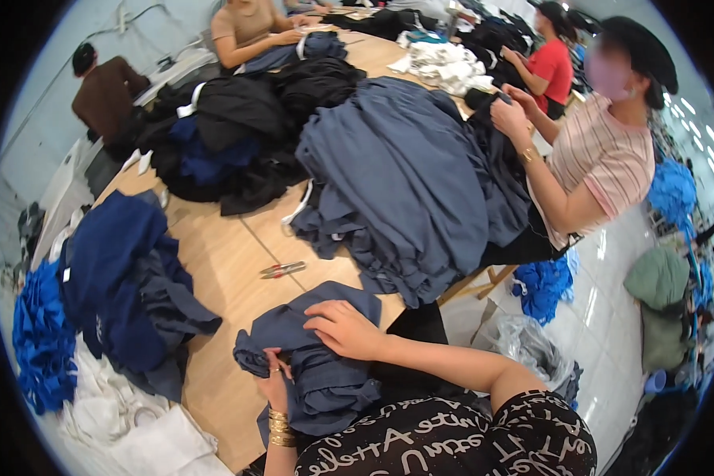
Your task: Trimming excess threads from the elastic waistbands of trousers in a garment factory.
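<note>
A slate-blue garment [325,301] lies bunched at the table's near edge, partly against my body. My right hand [345,329] rests on top of it, its fingers stretched out over the cloth. My left hand [276,381], with gold bracelets at the wrist, holds the garment's left side near a gathered, rolled part; some of its fingers are hidden by the fabric. Just beyond the garment lies a small pair of thread snips [283,270] with red on it, touched by neither hand.
A large slate-blue garment pile [397,174] stands ahead, with black garments [238,119] farther left. Navy garments [123,270] sit at my left, above white cloth [151,436]. A co-worker in a striped shirt [611,159] handles dark cloth at the right. Others work around the wooden table [214,262].
</note>
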Demonstrator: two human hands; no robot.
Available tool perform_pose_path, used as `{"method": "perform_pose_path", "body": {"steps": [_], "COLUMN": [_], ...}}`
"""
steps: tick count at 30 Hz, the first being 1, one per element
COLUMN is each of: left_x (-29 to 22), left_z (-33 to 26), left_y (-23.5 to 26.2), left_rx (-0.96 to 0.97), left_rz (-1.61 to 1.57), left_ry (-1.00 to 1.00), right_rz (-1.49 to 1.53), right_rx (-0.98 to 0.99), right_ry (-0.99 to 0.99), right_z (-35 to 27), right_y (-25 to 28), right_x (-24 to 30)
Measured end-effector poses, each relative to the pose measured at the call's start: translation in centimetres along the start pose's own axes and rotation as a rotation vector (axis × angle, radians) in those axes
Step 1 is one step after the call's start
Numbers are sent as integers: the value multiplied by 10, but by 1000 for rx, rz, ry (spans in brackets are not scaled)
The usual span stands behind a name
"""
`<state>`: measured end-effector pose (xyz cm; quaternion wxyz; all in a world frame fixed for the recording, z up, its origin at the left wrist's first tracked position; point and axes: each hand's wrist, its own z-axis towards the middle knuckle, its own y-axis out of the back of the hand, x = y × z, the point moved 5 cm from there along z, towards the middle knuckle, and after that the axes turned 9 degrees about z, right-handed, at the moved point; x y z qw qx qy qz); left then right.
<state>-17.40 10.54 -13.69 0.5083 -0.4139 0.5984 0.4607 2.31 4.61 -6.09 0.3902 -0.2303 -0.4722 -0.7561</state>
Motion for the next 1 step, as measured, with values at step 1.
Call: {"method": "perform_pose_path", "body": {"steps": [1], "left_x": [0], "left_z": [3], "left_y": [-4], "left_rx": [8], "left_rz": [2], "left_ry": [9], "right_rz": [-7], "right_rx": [10], "right_ry": [-19], "right_z": [-9], "right_y": [5], "right_x": [0]}}
